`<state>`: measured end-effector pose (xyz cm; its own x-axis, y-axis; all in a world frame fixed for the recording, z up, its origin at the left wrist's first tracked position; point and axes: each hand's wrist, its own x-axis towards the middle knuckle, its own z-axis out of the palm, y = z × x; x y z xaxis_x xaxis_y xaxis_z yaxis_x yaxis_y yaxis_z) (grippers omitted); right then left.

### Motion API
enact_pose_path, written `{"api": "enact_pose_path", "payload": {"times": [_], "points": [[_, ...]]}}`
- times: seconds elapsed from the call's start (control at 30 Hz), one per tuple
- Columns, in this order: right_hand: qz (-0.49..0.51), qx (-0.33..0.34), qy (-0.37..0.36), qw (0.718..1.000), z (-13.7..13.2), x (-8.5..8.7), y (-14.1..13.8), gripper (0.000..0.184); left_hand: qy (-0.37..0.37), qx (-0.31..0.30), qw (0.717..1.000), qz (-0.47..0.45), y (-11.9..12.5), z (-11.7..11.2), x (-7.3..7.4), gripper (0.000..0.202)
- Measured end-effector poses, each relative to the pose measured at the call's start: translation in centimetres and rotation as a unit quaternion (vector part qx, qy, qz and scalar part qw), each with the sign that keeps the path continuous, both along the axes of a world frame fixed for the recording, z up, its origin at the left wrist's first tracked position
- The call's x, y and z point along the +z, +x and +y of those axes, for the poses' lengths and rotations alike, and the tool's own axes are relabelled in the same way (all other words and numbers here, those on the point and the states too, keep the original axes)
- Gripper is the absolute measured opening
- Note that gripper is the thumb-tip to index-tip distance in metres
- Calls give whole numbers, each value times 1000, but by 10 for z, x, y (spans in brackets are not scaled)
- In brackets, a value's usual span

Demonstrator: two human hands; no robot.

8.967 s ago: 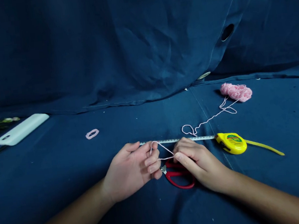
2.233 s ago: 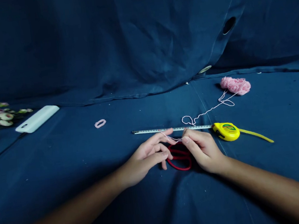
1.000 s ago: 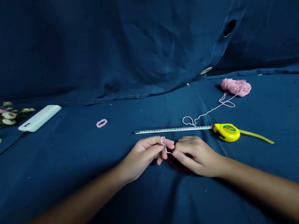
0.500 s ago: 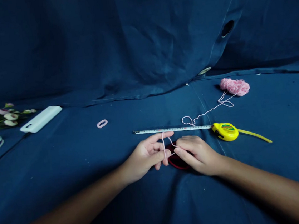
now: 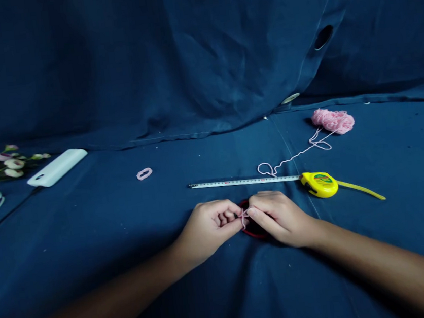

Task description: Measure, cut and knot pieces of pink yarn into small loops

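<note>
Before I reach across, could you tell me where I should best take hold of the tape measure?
I'd grip the rounded yellow case from the near right side. Its chunky body fits a hand, while the thin blade runs out to its left and the pink yarn lies behind it, so this approach should avoid both.

The person's 2 hands (image 5: pixel 206 228) and forearms (image 5: pixel 380 257) are slim and bare.

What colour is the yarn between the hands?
The yarn is pale pink, like the yarn ball; the head view shows it best.
</note>
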<state>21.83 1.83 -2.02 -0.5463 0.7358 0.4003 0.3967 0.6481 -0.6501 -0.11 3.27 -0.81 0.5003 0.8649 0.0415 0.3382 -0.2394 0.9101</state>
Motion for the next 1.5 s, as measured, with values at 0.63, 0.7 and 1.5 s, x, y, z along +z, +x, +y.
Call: {"api": "enact_pose_path", "payload": {"times": [0.63,0.7,1.5], "points": [[26,-15,-30,999,0,2,1,33,215,-59,962,155,-3,-2,-2,28],[49,-28,-47,997,0,0,3,34,212,-65,962,157,-3,-3,-1,30],[127,-50,-15,991,-3,-2,5,36,185,-47,973,127,-6,-4,3,24]]}}
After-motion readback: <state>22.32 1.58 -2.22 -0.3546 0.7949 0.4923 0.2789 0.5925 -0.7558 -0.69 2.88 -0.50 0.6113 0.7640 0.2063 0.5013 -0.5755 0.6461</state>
